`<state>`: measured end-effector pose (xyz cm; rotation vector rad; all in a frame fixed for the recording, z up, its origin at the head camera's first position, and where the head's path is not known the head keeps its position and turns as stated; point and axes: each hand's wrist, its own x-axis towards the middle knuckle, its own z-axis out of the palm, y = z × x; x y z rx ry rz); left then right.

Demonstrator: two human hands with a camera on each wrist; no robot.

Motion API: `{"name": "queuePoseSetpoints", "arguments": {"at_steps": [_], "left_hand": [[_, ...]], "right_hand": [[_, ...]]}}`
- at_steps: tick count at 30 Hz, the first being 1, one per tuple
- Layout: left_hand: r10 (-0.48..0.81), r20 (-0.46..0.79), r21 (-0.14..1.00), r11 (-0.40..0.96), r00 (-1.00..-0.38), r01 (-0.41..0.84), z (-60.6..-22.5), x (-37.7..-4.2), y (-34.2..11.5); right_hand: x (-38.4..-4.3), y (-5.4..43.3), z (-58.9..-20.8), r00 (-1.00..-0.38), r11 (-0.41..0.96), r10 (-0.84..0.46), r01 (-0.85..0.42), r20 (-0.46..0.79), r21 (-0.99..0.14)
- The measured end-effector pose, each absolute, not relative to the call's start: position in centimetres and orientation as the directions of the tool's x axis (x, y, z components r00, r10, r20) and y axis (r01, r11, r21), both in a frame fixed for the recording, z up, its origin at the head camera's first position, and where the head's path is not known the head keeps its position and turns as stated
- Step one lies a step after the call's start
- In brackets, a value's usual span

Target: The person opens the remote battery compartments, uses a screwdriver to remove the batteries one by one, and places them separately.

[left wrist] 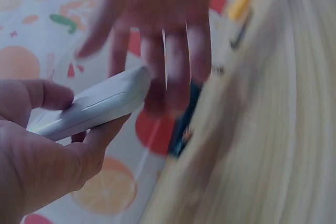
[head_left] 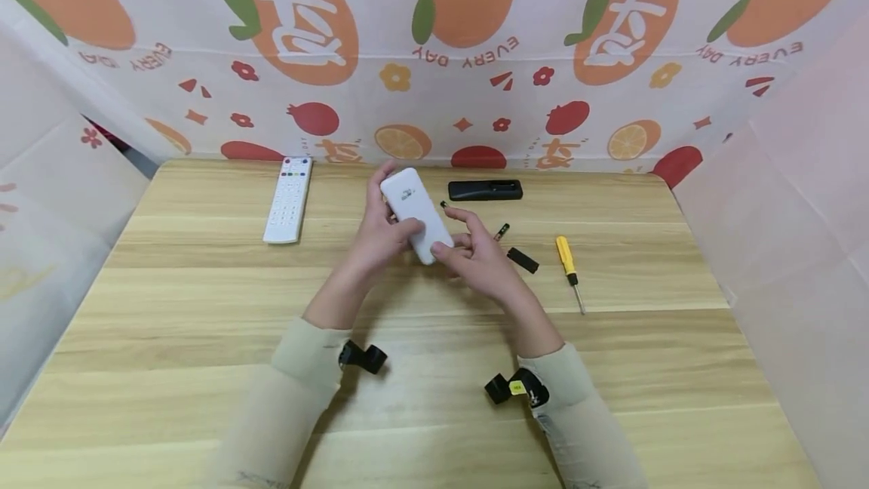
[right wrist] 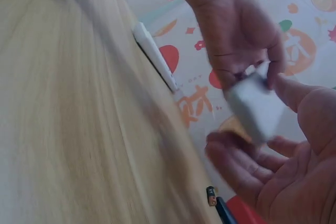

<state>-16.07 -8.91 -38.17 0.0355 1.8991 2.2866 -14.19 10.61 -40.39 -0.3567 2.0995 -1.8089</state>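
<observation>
My left hand [head_left: 382, 238] holds a white slab-like device [head_left: 416, 210] with rounded corners and small dark print near its far end. In the left wrist view, the thumb lies on top of the device [left wrist: 100, 103] and the fingers go under it. My right hand [head_left: 483, 261] is at the device's near end, its thumb overlapping the corner in the head view. Seen from the right wrist, the right fingers [right wrist: 236, 166] spread loosely beside and below the device, not curled round it.
A white remote control [head_left: 288, 200] lies at the back left. Behind the right hand are a black remote [head_left: 485, 190] and two small batteries [head_left: 502, 232]. Further right lie a black cover piece [head_left: 523, 260] and a yellow-handled screwdriver [head_left: 565, 256]. A fruit-print curtain [head_left: 380, 104] borders the table's back edge.
</observation>
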Motion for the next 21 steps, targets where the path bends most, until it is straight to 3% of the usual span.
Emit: {"name": "queuePoseSetpoints", "arguments": {"at_steps": [4, 7, 15, 17, 21], "left_hand": [[0.113, -0.056, 0.937, -0.339, -0.992, -0.091, -37.5, -15.3, -7.2], [0.091, 0.022, 0.945, -0.328, -0.996, -0.009, -37.3, -14.9, -6.8], [0.052, 0.204, 0.966, 0.151, -0.978, 0.210, -37.2, -14.8, -8.4], [0.069, 0.293, 0.900, 0.316, -0.954, 0.299, -37.2, -14.8, -8.7], [0.184, 0.497, 0.648, 0.571, -0.848, 0.504, -37.0, -14.9, -9.0]], "right_hand": [[-14.4, 10.7, -40.4, -0.936, 0.060, -0.346, 0.041, -0.060, -0.997], [-14.5, 11.1, -40.0, -0.963, 0.002, -0.269, 0.015, -0.015, -1.000], [-14.6, 13.0, -38.9, -0.974, 0.034, -0.219, -0.072, 0.063, -0.997], [-14.5, 13.4, -38.7, -0.971, 0.058, -0.227, -0.083, 0.068, -0.995], [-14.5, 13.6, -38.3, -0.967, 0.076, -0.243, -0.094, 0.073, -0.993]]}}
